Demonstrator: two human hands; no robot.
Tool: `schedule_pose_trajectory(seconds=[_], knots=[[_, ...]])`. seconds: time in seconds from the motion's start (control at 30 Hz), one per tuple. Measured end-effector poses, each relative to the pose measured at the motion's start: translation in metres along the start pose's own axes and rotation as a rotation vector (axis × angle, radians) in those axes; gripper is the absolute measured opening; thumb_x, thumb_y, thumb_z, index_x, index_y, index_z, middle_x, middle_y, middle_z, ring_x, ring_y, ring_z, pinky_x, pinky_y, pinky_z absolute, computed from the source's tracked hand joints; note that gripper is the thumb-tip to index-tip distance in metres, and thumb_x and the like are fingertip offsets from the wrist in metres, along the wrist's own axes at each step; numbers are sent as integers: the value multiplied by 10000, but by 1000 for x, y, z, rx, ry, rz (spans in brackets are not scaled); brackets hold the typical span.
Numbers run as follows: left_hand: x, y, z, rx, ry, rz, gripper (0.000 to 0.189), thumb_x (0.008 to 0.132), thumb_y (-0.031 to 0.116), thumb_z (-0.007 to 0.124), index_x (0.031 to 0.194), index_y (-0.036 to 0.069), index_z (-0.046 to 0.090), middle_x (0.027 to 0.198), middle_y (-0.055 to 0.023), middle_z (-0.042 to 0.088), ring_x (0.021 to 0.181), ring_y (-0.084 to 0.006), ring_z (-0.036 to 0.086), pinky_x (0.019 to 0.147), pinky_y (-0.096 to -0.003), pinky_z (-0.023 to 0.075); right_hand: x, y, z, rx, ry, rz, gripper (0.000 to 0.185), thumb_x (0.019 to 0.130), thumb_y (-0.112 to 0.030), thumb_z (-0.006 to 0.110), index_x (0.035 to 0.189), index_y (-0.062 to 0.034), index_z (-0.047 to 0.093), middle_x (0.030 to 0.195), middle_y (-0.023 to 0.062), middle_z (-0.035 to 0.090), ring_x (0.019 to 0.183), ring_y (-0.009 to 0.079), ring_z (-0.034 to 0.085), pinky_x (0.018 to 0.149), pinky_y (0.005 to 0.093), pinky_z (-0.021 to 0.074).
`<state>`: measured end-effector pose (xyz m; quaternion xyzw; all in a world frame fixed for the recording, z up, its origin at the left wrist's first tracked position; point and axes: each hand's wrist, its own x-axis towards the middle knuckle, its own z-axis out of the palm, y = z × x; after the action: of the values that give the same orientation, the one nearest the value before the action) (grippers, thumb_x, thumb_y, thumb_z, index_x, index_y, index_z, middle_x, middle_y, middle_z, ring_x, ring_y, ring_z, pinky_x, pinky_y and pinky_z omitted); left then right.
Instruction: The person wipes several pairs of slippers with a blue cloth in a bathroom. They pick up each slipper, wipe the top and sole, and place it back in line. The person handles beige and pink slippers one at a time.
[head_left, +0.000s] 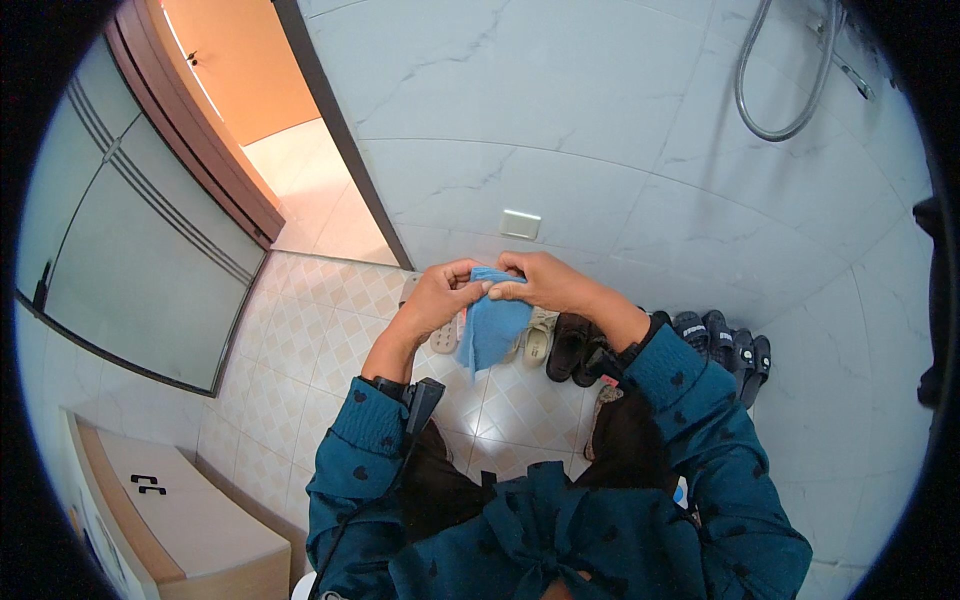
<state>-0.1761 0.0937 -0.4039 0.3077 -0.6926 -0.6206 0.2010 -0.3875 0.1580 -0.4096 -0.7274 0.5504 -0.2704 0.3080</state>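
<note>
A light blue cloth (495, 330) hangs between my two hands, in front of the tiled wall's lower part. My left hand (450, 292) pinches its upper left edge, thumb on the near side. My right hand (536, 281) grips the upper right edge, and the two thumb tips nearly meet. The lower part of the cloth droops loosely to a point. Behind and below it, beige slippers (538, 341) and dark brown shoes (568, 349) stand on the floor, partly hidden by the cloth and my right arm.
Dark slides (718, 337) line the wall at right. A wall plate (520, 224) is above my hands. A shower hose (780, 135) hangs at upper right. At left are a frosted glass door (142, 247), an open doorway (322, 187) and a cabinet (202, 502) with black handles.
</note>
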Motion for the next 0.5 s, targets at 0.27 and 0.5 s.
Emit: schedule_pose_trajectory(seconds=[0.27,0.5], knots=[[-2,-48,-1,-194,278,-27,294,1004,246,556,1134,-11,617,980,-106,701,787,-148,640,731,-279,537,8,-9,-30,-107,133,-6,356,880,-400,692,1001,-67,663,859,176,669,773,332,629,698,398,491],[-7,-99,36,-658,-72,-262,663,1041,520,315,1250,-94,452,1167,-263,639,970,-334,684,886,-393,567,13,-8,-39,-190,111,-42,298,869,-368,702,1007,-105,681,876,146,670,810,334,634,707,407,491]])
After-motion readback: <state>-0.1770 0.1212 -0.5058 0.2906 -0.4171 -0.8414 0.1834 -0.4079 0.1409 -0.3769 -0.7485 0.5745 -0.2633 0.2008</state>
